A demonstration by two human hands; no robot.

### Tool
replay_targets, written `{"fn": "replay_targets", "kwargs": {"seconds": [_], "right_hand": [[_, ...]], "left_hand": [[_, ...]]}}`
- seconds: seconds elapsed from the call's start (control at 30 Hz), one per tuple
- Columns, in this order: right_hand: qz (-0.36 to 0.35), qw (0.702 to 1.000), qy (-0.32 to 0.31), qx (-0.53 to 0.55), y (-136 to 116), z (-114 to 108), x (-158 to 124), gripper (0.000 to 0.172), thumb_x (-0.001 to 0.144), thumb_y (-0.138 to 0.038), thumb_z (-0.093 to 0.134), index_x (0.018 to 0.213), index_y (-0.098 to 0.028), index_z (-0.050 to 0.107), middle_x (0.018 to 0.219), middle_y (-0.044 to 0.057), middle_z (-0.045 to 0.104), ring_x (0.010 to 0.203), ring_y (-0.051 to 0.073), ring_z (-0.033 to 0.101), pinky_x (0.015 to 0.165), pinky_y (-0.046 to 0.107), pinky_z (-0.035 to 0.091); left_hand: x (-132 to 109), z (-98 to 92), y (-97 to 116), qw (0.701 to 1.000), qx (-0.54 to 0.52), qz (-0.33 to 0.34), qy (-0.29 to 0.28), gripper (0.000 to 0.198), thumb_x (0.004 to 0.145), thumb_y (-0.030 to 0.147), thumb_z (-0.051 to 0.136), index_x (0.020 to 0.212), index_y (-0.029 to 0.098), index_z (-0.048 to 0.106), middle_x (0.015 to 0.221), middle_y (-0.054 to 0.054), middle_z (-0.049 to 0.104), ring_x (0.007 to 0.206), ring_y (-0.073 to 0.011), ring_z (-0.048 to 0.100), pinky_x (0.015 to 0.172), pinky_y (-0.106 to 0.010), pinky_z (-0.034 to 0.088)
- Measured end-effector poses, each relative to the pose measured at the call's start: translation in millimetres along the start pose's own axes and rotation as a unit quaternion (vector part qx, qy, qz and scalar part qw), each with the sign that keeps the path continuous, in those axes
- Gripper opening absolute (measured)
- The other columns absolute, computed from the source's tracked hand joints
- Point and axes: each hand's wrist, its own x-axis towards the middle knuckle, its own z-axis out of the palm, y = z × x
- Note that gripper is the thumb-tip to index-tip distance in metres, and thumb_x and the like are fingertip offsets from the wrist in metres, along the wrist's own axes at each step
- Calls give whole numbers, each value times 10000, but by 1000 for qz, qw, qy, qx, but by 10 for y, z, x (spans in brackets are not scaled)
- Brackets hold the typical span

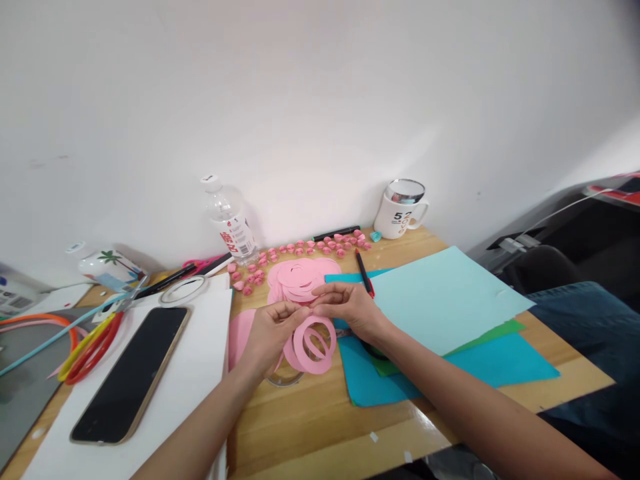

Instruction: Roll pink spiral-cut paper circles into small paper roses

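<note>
My left hand [273,328] and my right hand [354,311] meet fingertip to fingertip over the wooden table. Both are closed in a pinch on one end of a pink paper spiral [325,363], whose loose coils hang below the fingers. What lies right between the fingertips is mostly hidden. Just behind the hands is a pile of cut pink paper rings or spirals [295,272]. Small rolled pink paper flowers [327,251] stand in rows beyond it. A roll of tape [285,380] shows partly under my left hand.
Light blue paper [445,300] lies over green and blue sheets at right, near a pen [364,270]. A mug [399,212] and a bottle [233,223] stand along the wall. At left are a phone [133,373] on white paper and red-yellow scissors [95,343].
</note>
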Motion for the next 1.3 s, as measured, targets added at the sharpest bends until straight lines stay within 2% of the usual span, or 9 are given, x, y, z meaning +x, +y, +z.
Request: {"fn": "replay_targets", "kwargs": {"seconds": [0.27, 0.47, 0.7, 1.0, 1.17, 1.3], "right_hand": [[-25, 1000, 9, -13, 1, -4, 15, 394, 469, -295, 784, 798, -143, 630, 657, 14, 634, 581, 128, 591, 552, 252, 486], [-37, 999, 2, -14, -13, 10, 21, 371, 472, -293, 781, 789, -162, 640, 655, -6, 618, 570, 111, 574, 560, 249, 479], [-2, 1000, -6, 10, 25, -25, 30, 359, 508, -241, 770, 837, -164, 650, 780, 35, 677, 669, 142, 626, 640, 268, 495], [30, 999, -7, 27, 24, -48, 42, 385, 489, -291, 779, 825, -144, 659, 745, 55, 695, 681, 175, 651, 699, 317, 503], [32, 999, 14, 18, 12, -35, 40, 371, 463, -263, 789, 779, -124, 656, 713, 59, 694, 630, 167, 646, 635, 291, 510], [26, 999, 20, 1, 9, -30, 34, 352, 439, -242, 797, 733, -123, 643, 700, 58, 691, 599, 160, 636, 572, 264, 501]], "left_hand": [[-2, -15, -23, 1000, -7, -3, -16, 233, 589, 335, 706, 635, 116, 643, 608, -40, 648, 502, -109, 550, 480, -203, 440], [-10, 3, 1, 1000, 3, 3, -8, 236, 573, 337, 716, 626, 119, 643, 594, -31, 641, 485, -101, 542, 461, -192, 433], [-14, -5, -7, 1000, 7, 8, -12, 220, 600, 337, 697, 634, 127, 643, 590, -18, 639, 490, -93, 543, 474, -186, 433], [1, -4, -5, 1000, -3, 11, 3, 214, 584, 309, 711, 625, 114, 633, 585, -24, 631, 486, -94, 538, 470, -191, 438], [2, 6, 10, 1000, 8, 5, 13, 210, 581, 298, 716, 628, 111, 631, 581, -18, 633, 495, -92, 541, 479, -187, 438], [10, -11, -20, 1000, 19, 12, -9, 186, 606, 290, 702, 643, 120, 634, 605, -8, 635, 513, -86, 543, 500, -183, 440]]}}
